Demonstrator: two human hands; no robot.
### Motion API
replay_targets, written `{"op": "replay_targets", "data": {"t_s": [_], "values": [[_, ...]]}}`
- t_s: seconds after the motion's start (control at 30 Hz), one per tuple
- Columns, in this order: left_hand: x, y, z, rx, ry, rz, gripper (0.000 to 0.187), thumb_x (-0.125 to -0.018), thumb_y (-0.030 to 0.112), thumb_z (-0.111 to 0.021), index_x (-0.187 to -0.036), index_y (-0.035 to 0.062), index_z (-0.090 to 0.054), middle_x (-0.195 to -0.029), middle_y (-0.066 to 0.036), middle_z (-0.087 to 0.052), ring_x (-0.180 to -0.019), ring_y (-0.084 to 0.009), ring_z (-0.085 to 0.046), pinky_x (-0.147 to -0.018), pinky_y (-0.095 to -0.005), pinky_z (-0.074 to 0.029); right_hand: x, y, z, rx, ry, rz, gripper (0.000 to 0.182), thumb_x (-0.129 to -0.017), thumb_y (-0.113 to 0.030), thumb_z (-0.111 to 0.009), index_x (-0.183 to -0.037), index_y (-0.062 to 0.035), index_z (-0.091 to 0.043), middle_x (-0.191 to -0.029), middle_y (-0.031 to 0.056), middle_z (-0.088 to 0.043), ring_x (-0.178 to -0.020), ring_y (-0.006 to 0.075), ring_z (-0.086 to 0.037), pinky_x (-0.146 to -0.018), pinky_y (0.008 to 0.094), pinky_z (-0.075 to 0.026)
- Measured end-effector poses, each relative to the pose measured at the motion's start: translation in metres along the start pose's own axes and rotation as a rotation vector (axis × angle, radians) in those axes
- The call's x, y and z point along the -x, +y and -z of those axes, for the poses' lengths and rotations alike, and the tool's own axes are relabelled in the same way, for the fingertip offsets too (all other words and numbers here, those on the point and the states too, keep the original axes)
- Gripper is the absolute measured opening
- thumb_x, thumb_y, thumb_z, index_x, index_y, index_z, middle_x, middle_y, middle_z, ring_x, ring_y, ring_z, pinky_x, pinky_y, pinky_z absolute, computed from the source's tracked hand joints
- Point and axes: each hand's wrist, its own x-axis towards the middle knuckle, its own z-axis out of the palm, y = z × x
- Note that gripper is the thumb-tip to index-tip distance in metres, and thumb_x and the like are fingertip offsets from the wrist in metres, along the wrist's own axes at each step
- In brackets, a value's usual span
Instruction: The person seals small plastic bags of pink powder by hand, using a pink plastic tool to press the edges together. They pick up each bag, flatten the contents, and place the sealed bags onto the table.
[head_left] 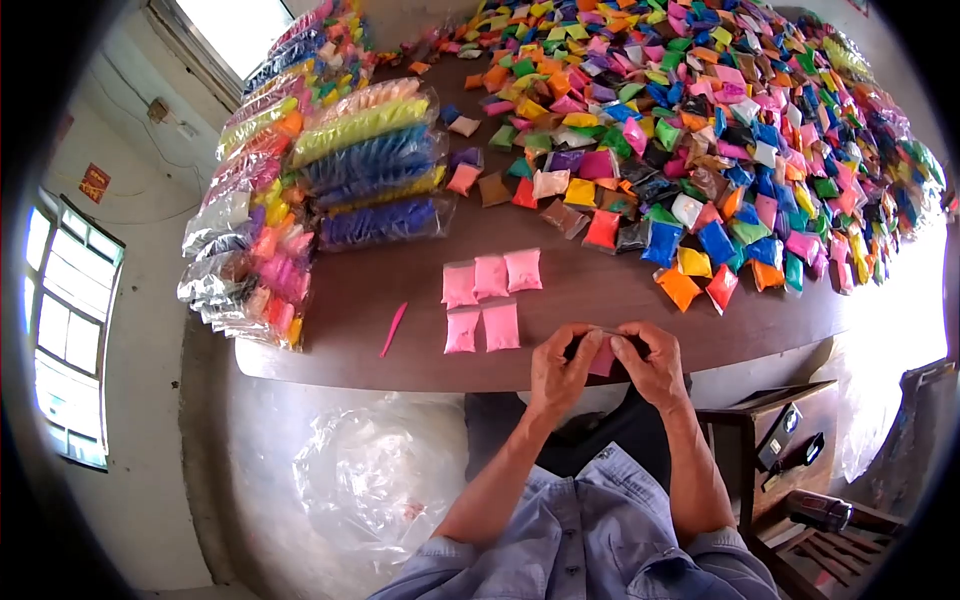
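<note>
Between my two hands is a small pink packet (602, 362), held over the front edge of the brown table (400, 270). My left hand (562, 366) pinches its left side, and my right hand (652, 366) grips the right side, thumbs close together along the top. Much of the packet is covered by the fingers. Just left of my left hand lie several pink packets (501, 327) in two rows, flat on the tabletop. Farther left rests a slim pink stick-like tool (394, 329), apart from them.
A large heap of multicoloured packets (700, 130) covers the table's back and right. Clear bags of packets (370, 165) are stacked at the left. Below the table sits a big clear plastic bag (365, 470). A wooden chair (790, 430) with a dark device stands at the right.
</note>
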Motion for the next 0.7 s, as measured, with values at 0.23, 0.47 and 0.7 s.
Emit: {"op": "replay_targets", "data": {"t_s": [0.23, 0.47, 0.7], "values": [[-0.002, 0.000, 0.000, -0.103, -0.054, -0.059, 0.020, -0.104, 0.017, -0.071, -0.111, -0.0017, -0.073, -0.091, -0.005, -0.072, -0.086, -0.0088, -0.062, -0.077, -0.0270, -0.053, 0.002, 0.014, -0.002, -0.046, 0.020, 0.038, 0.008, -0.098, -0.005, -0.073, -0.102, 0.0016, -0.073, -0.085, 0.0059, -0.072, -0.077, 0.0104, -0.064, -0.068, 0.0278, -0.052], [-0.002, -0.005, -0.002, -0.078, -0.015, -0.040, 0.019, -0.101, 0.017, -0.073, -0.109, -0.0003, -0.075, -0.088, -0.011, -0.073, -0.078, -0.0137, -0.065, -0.072, -0.0303, -0.053, -0.001, -0.006, -0.002, -0.050, 0.023, 0.005, 0.012, -0.093, -0.006, -0.077, -0.104, -0.0006, -0.075, -0.089, 0.0107, -0.075, -0.078, 0.0162, -0.070, -0.069, 0.0296, -0.055], [0.000, -0.005, -0.005, -0.107, 0.020, -0.080, 0.020, -0.103, 0.017, -0.071, -0.112, -0.0007, -0.074, -0.087, -0.009, -0.071, -0.077, -0.0120, -0.062, -0.070, -0.0286, -0.051, 0.001, 0.008, -0.006, -0.067, 0.060, 0.059, 0.014, -0.093, -0.006, -0.078, -0.105, -0.0014, -0.076, -0.092, 0.0105, -0.075, -0.079, 0.0172, -0.071, -0.071, 0.0306, -0.056]]}}
